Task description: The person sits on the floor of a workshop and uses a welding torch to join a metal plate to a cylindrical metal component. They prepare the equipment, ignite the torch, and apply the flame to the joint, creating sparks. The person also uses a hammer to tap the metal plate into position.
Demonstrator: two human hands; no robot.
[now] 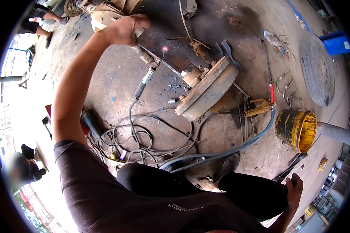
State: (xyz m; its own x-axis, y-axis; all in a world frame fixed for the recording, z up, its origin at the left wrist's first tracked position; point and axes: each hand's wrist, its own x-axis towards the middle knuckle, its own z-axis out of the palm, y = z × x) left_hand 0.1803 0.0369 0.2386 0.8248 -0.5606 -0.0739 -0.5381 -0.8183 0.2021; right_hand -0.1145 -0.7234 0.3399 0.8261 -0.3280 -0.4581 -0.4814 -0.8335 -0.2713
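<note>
My left arm [68, 87] reaches far forward. My left hand [126, 30] is closed over the far end of a dark, flat-faced metal axle beam [155, 40]; some fingers are hidden. A small spot glows red on the beam. At the beam's near end sits a rusty round brake drum [210, 91], tilted on the floor. Against the beam's left side leans a grey-and-black cabled handle [144, 82], its kind unclear. My right hand [294, 188] hangs beside my right knee, fingers curled, with nothing visible in it.
Black cables [144, 136] coil before my feet. Right of the drum lie a brass-coloured clamp [258, 108], a red-handled tool [272, 93], a blue hose [256, 138], a yellow bucket [297, 130] and a tire [317, 72]. People stand at the far left.
</note>
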